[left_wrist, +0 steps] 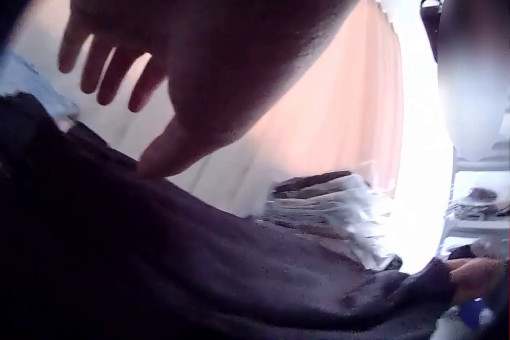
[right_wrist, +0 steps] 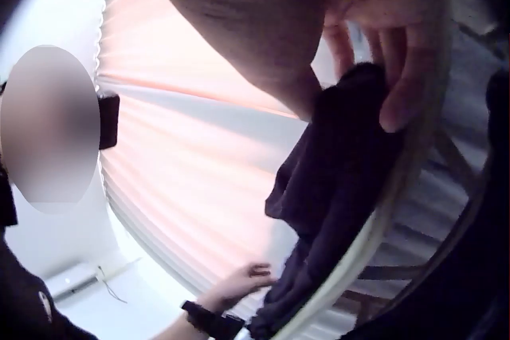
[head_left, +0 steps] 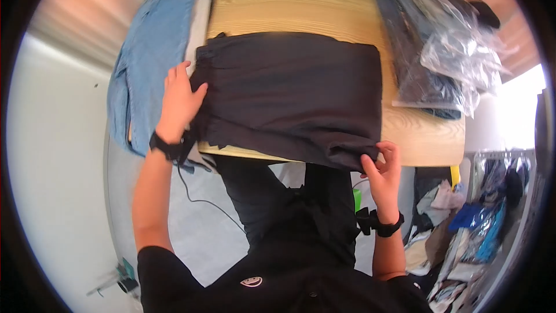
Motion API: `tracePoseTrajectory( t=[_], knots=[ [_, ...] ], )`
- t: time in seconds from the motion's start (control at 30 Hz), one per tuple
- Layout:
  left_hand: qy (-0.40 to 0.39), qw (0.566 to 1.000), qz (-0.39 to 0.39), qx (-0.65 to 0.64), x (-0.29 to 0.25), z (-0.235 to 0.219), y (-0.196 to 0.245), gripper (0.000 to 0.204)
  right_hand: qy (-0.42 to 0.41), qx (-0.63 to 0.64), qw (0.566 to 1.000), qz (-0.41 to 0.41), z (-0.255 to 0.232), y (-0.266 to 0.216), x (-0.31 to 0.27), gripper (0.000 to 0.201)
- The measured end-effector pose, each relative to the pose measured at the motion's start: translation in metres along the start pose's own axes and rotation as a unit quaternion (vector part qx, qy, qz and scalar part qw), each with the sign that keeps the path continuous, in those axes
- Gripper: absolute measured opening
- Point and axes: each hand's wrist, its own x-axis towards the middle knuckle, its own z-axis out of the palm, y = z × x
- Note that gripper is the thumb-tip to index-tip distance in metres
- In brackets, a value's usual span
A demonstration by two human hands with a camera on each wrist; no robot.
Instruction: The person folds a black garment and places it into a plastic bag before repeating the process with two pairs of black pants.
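A pair of dark pants (head_left: pixel 289 93) lies folded across the wooden table, its gathered elastic waistband at the left and its near right corner bunched up. My left hand (head_left: pixel 180 101) is at the waistband end, fingers extended and thumb spread over the cloth; in the left wrist view the left hand (left_wrist: pixel 183 69) shows straight fingers above the dark fabric. At the near right corner my right hand (head_left: pixel 383 177) pinches the cloth between thumb and fingers. From the right wrist, the pants (right_wrist: pixel 335 157) hang in a fold below the right hand (right_wrist: pixel 374 29) along the table edge.
Blue denim clothing (head_left: pixel 153 52) lies at the table's left side over a pale piece. Clear-bagged folded clothes (head_left: pixel 428 46) are stacked at the back right of the wooden table (head_left: pixel 289 6). A rack with more bagged clothes (head_left: pixel 480 226) stands at the right. A cable (head_left: pixel 200 200) hangs from my left wrist.
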Motion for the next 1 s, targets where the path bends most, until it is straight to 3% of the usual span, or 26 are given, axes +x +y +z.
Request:
tracePoseTrajectory(
  t=[0.07, 0.1, 0.13, 0.2, 0.3, 0.47, 0.57, 0.67, 0.87, 0.97, 1.0],
  knots=[
    [0.002, 0.986, 0.130, -0.106, -0.010, -0.008, 0.052, 0.052, -0.012, -0.027, 0.999, -0.031, -0.009, 0.009, -0.002, 0.043],
    [-0.064, 0.971, 0.152, -0.175, -0.017, -0.007, 0.073, 0.050, -0.009, -0.033, 0.999, -0.024, -0.008, 0.002, -0.004, 0.044],
    [-0.121, 0.962, 0.180, -0.167, -0.021, -0.003, 0.090, 0.053, -0.008, -0.039, 0.999, -0.019, -0.007, -0.005, -0.005, 0.045],
    [-0.198, 0.941, 0.211, -0.178, -0.024, 0.013, 0.114, 0.064, -0.009, -0.111, 0.994, -0.020, -0.007, -0.011, -0.005, 0.040],
    [-0.295, 0.938, 0.158, -0.088, -0.025, 0.032, 0.137, 0.076, -0.016, -0.222, 0.974, -0.039, -0.012, -0.012, -0.004, 0.033],
    [-0.304, 0.941, 0.152, 0.007, -0.032, 0.050, 0.146, 0.087, 0.024, -0.252, 0.953, -0.168, -0.014, -0.006, -0.005, 0.026],
    [-0.316, 0.938, 0.142, 0.031, -0.034, 0.054, 0.147, 0.090, 0.061, -0.259, 0.945, -0.188, -0.012, 0.015, -0.015, 0.024],
    [-0.321, 0.937, 0.134, 0.031, -0.033, 0.056, 0.147, 0.093, 0.116, -0.295, 0.911, -0.265, -0.009, 0.039, -0.021, 0.022],
    [-0.324, 0.938, 0.124, 0.023, -0.033, 0.057, 0.152, 0.094, 0.140, -0.329, 0.892, -0.275, 0.002, 0.046, -0.029, 0.017],
    [-0.322, 0.938, 0.125, 0.021, -0.033, 0.058, 0.152, 0.094, 0.137, -0.225, 0.956, -0.129, 0.003, 0.055, -0.034, 0.016],
    [-0.321, 0.938, 0.127, 0.021, -0.033, 0.058, 0.152, 0.094, 0.138, -0.190, 0.965, -0.122, 0.004, 0.055, -0.035, 0.017]
  ],
)
